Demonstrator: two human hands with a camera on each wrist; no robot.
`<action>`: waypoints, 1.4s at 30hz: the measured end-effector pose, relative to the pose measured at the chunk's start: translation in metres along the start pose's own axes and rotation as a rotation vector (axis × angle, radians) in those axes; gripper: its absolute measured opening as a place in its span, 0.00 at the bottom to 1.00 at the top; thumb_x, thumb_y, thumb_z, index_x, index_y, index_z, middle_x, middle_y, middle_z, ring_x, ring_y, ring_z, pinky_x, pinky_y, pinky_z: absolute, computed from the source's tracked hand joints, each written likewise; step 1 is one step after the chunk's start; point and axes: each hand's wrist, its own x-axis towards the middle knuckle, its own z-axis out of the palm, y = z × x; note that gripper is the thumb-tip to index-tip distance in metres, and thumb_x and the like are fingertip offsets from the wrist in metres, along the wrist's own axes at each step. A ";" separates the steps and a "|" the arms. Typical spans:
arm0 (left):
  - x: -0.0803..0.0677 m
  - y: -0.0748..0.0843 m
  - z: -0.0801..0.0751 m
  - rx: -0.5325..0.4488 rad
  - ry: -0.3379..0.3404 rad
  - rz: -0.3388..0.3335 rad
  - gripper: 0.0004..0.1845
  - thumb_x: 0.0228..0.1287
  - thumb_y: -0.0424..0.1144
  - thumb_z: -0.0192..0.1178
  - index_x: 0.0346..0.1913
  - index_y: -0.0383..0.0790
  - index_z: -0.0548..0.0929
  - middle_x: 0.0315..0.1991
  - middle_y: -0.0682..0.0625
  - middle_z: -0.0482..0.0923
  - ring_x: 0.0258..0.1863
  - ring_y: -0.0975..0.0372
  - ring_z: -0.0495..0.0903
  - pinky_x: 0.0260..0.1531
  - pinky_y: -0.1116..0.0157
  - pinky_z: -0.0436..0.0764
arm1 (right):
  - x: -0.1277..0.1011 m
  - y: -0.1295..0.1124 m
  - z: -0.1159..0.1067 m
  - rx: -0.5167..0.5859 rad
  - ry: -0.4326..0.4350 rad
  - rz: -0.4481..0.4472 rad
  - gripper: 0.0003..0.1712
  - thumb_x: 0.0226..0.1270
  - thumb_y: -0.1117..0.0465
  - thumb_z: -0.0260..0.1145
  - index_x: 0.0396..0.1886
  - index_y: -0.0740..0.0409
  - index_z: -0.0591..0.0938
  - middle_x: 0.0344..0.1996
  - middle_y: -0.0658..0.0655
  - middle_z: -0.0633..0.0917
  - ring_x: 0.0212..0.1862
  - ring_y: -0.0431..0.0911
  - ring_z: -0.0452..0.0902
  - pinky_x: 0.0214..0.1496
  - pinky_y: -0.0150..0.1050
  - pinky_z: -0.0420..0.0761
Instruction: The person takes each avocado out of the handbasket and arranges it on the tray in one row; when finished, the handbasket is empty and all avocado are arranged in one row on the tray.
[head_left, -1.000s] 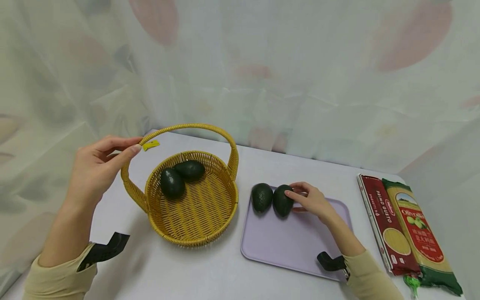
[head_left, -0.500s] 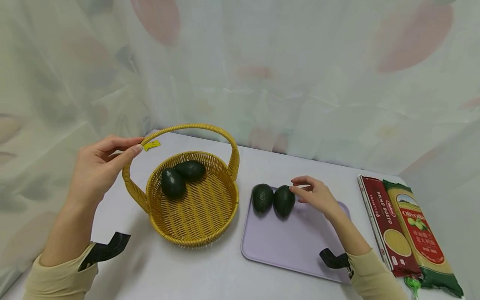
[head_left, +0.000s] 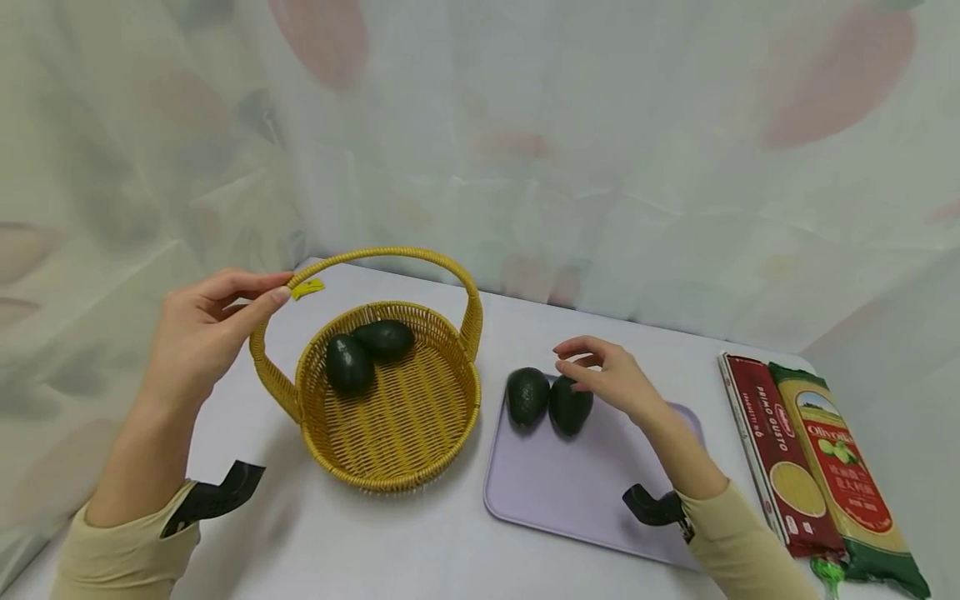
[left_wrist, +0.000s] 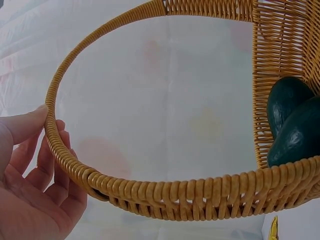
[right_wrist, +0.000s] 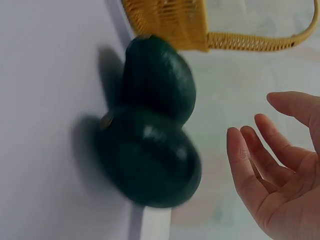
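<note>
avocado under right hand lies lengthwise, stem end toward viewer.

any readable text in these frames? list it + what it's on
"PRIMO GUSTO" on the red pasta pack.
"Olivoila" on the green pasta pack.
Smaller print on both packs: too small to read.
Yellow tag by the basket handle: markings, if any, too small to read.
Nothing readable in the wrist views.
</note>
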 end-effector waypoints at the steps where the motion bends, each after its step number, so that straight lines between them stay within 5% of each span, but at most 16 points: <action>1: 0.000 0.000 0.000 -0.001 -0.001 0.002 0.10 0.62 0.26 0.64 0.46 0.31 0.87 0.43 0.56 0.86 0.38 0.67 0.84 0.36 0.78 0.78 | 0.002 -0.002 0.003 -0.004 -0.007 -0.009 0.19 0.66 0.55 0.68 0.52 0.59 0.81 0.53 0.61 0.81 0.51 0.54 0.79 0.41 0.41 0.84; 12: 0.001 0.000 0.001 0.027 0.000 0.023 0.09 0.62 0.27 0.65 0.45 0.30 0.86 0.43 0.56 0.86 0.39 0.66 0.83 0.37 0.78 0.78 | 0.014 -0.029 0.032 -0.053 -0.095 -0.058 0.14 0.66 0.54 0.68 0.49 0.49 0.83 0.50 0.49 0.83 0.47 0.48 0.81 0.42 0.45 0.84; 19: 0.002 0.000 0.001 0.011 -0.008 0.021 0.09 0.62 0.28 0.65 0.45 0.29 0.86 0.42 0.55 0.86 0.40 0.65 0.82 0.37 0.77 0.78 | 0.021 -0.045 0.051 -0.091 -0.154 -0.130 0.13 0.66 0.52 0.68 0.49 0.46 0.84 0.48 0.47 0.83 0.47 0.45 0.81 0.41 0.39 0.83; 26: 0.002 -0.001 0.000 0.029 0.001 0.016 0.08 0.62 0.29 0.65 0.44 0.35 0.88 0.43 0.53 0.86 0.40 0.65 0.81 0.37 0.77 0.78 | 0.029 -0.059 0.069 -0.131 -0.214 -0.193 0.15 0.67 0.56 0.66 0.51 0.52 0.83 0.49 0.52 0.84 0.48 0.44 0.80 0.44 0.40 0.81; 42: 0.001 0.000 0.000 -0.005 -0.010 0.029 0.08 0.62 0.29 0.65 0.44 0.32 0.87 0.43 0.52 0.86 0.42 0.63 0.81 0.39 0.77 0.78 | 0.046 -0.077 0.111 -0.226 -0.375 -0.362 0.17 0.66 0.59 0.67 0.53 0.56 0.81 0.49 0.51 0.83 0.47 0.42 0.80 0.47 0.31 0.78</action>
